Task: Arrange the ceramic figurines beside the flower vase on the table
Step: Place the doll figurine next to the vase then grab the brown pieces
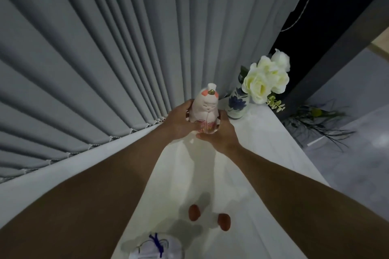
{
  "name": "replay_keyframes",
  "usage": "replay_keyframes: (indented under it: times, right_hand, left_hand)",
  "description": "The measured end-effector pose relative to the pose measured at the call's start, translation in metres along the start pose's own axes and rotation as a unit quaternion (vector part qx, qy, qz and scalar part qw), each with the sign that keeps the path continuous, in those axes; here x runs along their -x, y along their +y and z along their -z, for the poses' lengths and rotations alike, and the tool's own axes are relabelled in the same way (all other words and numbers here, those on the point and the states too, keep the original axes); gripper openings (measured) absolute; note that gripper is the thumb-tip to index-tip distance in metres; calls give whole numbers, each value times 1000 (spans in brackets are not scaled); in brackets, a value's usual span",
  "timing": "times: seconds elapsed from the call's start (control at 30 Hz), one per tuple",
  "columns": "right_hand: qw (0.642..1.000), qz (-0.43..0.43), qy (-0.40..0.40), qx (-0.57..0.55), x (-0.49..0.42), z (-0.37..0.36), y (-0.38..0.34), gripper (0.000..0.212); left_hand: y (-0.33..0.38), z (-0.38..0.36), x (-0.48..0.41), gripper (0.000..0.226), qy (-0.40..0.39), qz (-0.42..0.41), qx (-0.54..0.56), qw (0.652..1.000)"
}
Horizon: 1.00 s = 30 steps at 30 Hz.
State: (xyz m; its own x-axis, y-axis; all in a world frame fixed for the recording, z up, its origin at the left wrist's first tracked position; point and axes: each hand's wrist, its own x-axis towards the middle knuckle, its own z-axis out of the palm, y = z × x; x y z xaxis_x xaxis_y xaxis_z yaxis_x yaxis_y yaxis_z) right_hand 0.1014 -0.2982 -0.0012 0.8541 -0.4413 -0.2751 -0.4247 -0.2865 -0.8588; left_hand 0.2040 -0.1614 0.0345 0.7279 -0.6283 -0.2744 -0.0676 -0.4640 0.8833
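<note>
Hands cupped the white figurine (205, 109) upright on the desk (261, 145): left hand (179, 121) and right hand (219, 132) each closed their grip round its base. It stood just beside the flower vase (236, 104), at the vase's nine o'clock. Releasing gently, face outward, seemed wise; another figurine (156, 246) waited at six o'clock.

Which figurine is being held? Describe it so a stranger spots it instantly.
Start at the grey curtain behind the white table, then find the blue-flowered vase of white roses. Just left of it, both hands, left hand and right hand, clasp an upright white figurine, alone in having a sleepy painted face.
</note>
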Motion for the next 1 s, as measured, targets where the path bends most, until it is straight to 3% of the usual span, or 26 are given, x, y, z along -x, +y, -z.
replay_keyframes:
  times: [0.43,0.7,0.8,0.87,1.0]
  right_hand:
    - [999,-3,36,-16,-31,4,17,77]
    - [1000,1,13,27,-22,8,13,87]
    - [1000,7,13,22,-12,14,9,95]
    - [999,20,19,24,3,18,4,90]
    - [995,74,56,45,42,23,10,56]
  left_hand:
    - [-1,-3,-49,78,-23,33,25,999]
    - [3,0,-37,90,-45,31,-50,997]
    - [7,-8,-23,89,-6,28,-111,993]
    - [10,-14,-6,82,29,13,-140,990]
    - [13,-23,37,80,58,1,-151,987]
